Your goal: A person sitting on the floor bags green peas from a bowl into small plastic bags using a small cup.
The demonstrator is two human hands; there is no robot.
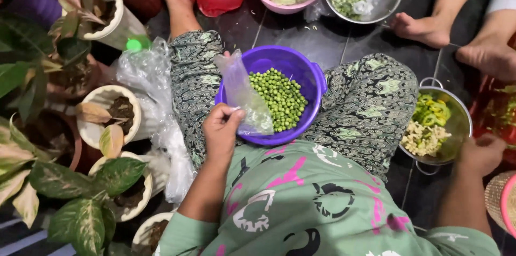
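Seated cross-legged, we pinch a clear plastic bag (pixel 244 94) in our left hand (pixel 220 129) over the purple bowl (pixel 312 73) of green peas (pixel 279 97) in our lap, keeping it near; our right hand (pixel 482 153) closes on the steel colander (pixel 462 121) rim alongside.

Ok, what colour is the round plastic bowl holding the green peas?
Purple round plastic bowl, clearest in the head view.

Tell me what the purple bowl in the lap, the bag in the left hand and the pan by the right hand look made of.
Purple bowl: likely plastic, opaque with a soft sheen. Bag in the left hand: thin clear plastic film, crinkled and see-through. Pan by the right hand: metal, probably steel, with a grey reflective wall and wire loop handles.
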